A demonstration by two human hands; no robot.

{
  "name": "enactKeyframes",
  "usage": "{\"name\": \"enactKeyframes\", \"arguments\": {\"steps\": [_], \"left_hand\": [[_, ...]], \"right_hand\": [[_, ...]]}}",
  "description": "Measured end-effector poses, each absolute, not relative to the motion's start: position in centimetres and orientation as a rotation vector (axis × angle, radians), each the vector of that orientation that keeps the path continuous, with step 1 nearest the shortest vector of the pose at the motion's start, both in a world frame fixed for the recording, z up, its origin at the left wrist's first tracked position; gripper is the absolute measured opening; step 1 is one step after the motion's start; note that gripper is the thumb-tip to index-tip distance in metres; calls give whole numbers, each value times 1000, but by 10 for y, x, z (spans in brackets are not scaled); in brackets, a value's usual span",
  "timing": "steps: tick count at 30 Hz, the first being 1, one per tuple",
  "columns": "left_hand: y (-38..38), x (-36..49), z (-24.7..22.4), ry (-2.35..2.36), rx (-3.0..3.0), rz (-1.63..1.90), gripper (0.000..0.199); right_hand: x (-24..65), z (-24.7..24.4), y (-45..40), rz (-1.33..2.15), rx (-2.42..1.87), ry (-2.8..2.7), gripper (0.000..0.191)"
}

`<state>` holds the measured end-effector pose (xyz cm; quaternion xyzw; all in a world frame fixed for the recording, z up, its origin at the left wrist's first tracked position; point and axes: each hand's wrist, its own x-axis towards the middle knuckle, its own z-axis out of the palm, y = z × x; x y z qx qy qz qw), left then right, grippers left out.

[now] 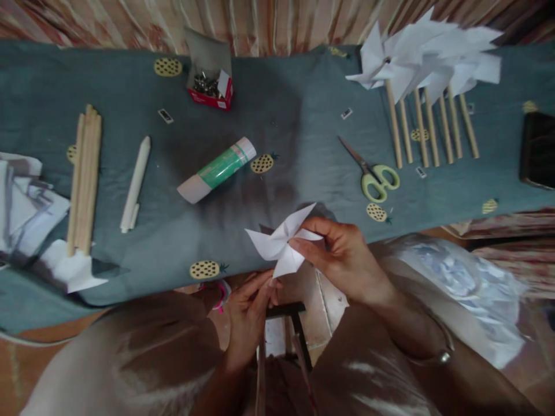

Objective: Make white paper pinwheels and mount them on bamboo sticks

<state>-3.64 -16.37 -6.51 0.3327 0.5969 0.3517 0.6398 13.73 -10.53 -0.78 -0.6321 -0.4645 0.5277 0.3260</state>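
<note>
The back of the white paper pinwheel (pixel 282 249) is hidden from you, and so are some fingertips of your right hand (pixel 342 254). Your right thumb and pointer finger are pinched shut on the paper, near its middle and one blade. Your left hand (pixel 249 306) is just below, with its thumb and fingers close together by the bottom tip. It is dim and small there, so I can't tell if they grip the paper or only touch it.

The pile of white paper (pixel 26 208) is cut off on the left, and a dark thing (pixel 539 150) is cut off on the right. The other pinwheels (pixel 420 58) overlap, so their blades are hard to count.

Your pinwheel is over the near edge of the table (pixel 303 173). It is plain white, with pointy blades spread like a star and folds that meet at a small dark spot. The green-handled scissors (pixel 375 180) lie to its upper right.
</note>
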Motion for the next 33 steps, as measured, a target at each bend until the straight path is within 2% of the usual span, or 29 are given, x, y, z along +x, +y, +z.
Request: {"name": "enactKeyframes", "arguments": {"steps": [3,8,13,21,33], "left_hand": [[-165,-34,-69,1333,715,827,28],[-164,-27,-74,1255,611,921,31],[-158,-21,-62,1239,463,974,28],[-154,-18,-56,1223,459,983,33],[-153,-19,-56,1189,465,1003,30]], "right_hand": [[141,-11,-97,1447,-1693,-1244,21],[145,-17,-83,1383,-1736,-1309,16],[142,-17,-70,1498,-1794,-1196,10],[134,-1,-52,1528,-1993,-1168,19],[132,1,-43,1513,-2020,-1224,30]]}}
